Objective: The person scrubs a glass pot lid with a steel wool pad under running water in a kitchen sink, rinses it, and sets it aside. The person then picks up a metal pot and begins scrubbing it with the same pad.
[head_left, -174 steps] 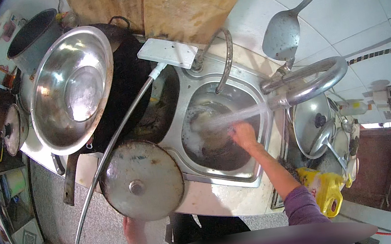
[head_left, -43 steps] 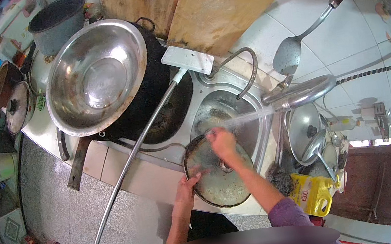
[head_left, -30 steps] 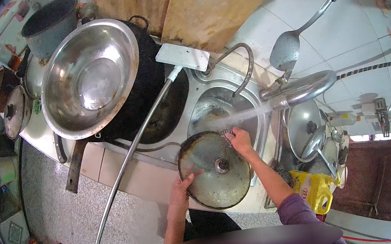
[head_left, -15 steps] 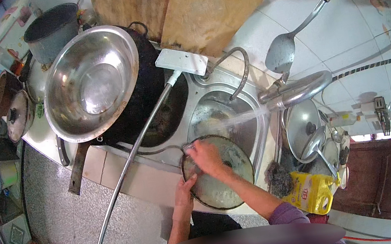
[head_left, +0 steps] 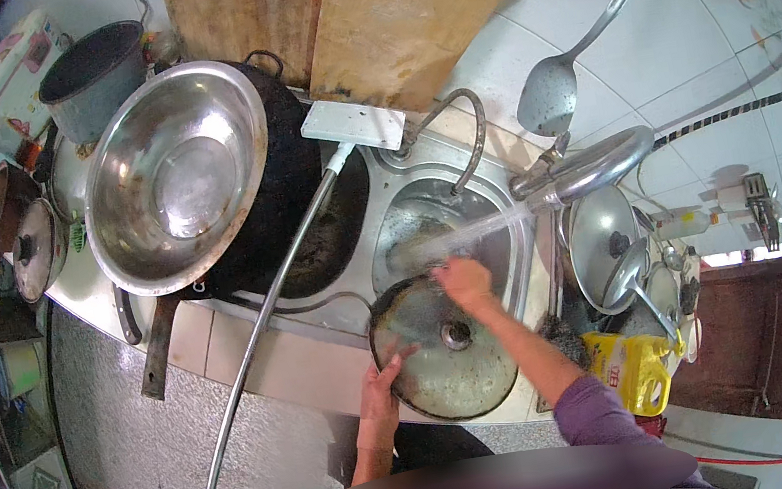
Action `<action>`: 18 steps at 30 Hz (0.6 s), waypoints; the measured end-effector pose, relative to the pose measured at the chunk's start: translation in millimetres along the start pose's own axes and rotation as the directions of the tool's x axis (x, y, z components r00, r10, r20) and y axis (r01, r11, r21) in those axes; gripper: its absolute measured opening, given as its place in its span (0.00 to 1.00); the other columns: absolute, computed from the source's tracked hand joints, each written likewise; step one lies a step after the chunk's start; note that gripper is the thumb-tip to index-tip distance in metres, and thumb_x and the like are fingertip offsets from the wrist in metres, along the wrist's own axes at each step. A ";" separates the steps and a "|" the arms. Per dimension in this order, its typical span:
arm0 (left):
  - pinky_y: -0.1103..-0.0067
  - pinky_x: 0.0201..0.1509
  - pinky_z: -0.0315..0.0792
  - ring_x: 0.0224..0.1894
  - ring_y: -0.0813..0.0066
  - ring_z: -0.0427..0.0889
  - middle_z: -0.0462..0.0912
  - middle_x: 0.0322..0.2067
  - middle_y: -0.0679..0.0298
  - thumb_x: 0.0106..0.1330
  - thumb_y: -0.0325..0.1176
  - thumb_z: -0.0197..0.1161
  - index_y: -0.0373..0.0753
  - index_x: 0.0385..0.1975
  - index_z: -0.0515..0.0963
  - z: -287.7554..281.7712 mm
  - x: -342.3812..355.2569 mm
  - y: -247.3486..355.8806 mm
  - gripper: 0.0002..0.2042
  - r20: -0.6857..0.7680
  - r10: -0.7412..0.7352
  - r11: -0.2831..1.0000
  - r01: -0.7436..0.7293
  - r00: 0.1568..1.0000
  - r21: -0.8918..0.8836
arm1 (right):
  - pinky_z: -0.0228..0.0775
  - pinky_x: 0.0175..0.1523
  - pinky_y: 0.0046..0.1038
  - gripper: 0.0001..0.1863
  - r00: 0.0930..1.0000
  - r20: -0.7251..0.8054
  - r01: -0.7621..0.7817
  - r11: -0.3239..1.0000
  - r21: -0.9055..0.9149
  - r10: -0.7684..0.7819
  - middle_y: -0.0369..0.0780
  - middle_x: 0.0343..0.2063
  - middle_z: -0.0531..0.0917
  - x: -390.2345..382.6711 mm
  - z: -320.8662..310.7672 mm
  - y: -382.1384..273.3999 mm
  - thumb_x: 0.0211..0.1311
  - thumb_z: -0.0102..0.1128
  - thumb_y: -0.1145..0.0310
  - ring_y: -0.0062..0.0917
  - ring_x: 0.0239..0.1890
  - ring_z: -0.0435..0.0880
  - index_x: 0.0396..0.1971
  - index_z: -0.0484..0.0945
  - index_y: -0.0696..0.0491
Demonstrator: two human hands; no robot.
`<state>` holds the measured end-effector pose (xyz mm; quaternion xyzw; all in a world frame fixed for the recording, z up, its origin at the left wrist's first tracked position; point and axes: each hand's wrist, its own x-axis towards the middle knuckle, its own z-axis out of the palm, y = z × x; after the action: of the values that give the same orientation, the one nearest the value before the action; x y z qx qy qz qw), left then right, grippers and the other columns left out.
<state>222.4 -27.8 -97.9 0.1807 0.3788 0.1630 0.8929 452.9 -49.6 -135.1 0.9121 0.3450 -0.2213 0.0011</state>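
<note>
Glass lid (head_left: 432, 380) was held over the near edge of the sink (head_left: 479, 193), knob (head_left: 455, 335) side up; couldn't tell if it touched the counter. Left hand (head_left: 378, 393) gripped its near-left rim, thumb on top, fingers showing thru the glass. Right hand (head_left: 466, 284) was at the far rim, fingers curled; couldn't tell if it gripped anything. Tap (head_left: 601, 162) was on, water (head_left: 480, 231) shooting left into the sink just beyond the lid. Prob. approx. 1/2 done, I'd guess: glass see-thru in parts, but cloudy patches, brown specks & a dark rim showed, & the lid wasn't yet set down.
</note>
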 end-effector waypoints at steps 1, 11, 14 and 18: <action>0.76 0.52 0.64 0.48 0.71 0.70 0.74 0.44 0.61 0.58 0.35 0.54 0.33 0.48 0.67 1.2 -5.0 5.8 0.19 -0.012 0.019 1.000 -0.019 1.000 0.021 | 0.70 0.38 0.40 0.21 1.000 -0.015 -0.020 0.999 0.030 0.020 0.47 0.27 0.79 3.7 -0.6 21.8 0.53 0.48 0.49 0.41 0.34 0.79 0.26 0.76 0.54; 0.75 0.54 0.63 0.51 0.75 0.68 0.71 0.48 0.64 0.58 0.27 0.55 0.36 0.52 0.65 -18.3 -33.3 -13.4 0.20 -0.041 0.002 0.985 0.005 0.999 0.173 | 0.62 0.33 0.31 0.19 0.977 -0.186 0.055 0.725 0.687 0.102 0.45 0.18 0.73 -11.8 33.8 50.0 0.54 0.55 0.56 0.31 0.23 0.70 0.23 0.69 0.60; 0.77 0.53 0.63 0.52 0.74 0.68 0.70 0.49 0.64 0.58 0.28 0.54 0.36 0.53 0.64 -24.4 -32.9 -29.1 0.21 -0.011 -0.171 0.981 0.171 0.985 0.092 | 0.64 0.35 0.32 0.19 0.961 -0.270 0.145 0.715 0.684 0.063 0.47 0.22 0.75 -0.3 20.4 34.2 0.54 0.54 0.55 0.36 0.25 0.73 0.26 0.70 0.59; 0.76 0.54 0.62 0.50 0.72 0.69 0.70 0.47 0.63 0.59 0.31 0.53 0.36 0.51 0.64 -61.7 -6.6 -29.4 0.20 -0.018 0.152 0.988 -0.152 0.988 -0.003 | 0.65 0.39 0.36 0.16 0.963 -0.267 0.196 0.777 0.598 -0.038 0.47 0.28 0.77 4.2 12.1 42.4 0.53 0.56 0.58 0.44 0.33 0.73 0.29 0.72 0.58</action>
<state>177.3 -44.3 -146.9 0.2057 0.3714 0.2331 0.8749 477.5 -81.2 -154.1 0.8581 0.3073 -0.2099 -0.3537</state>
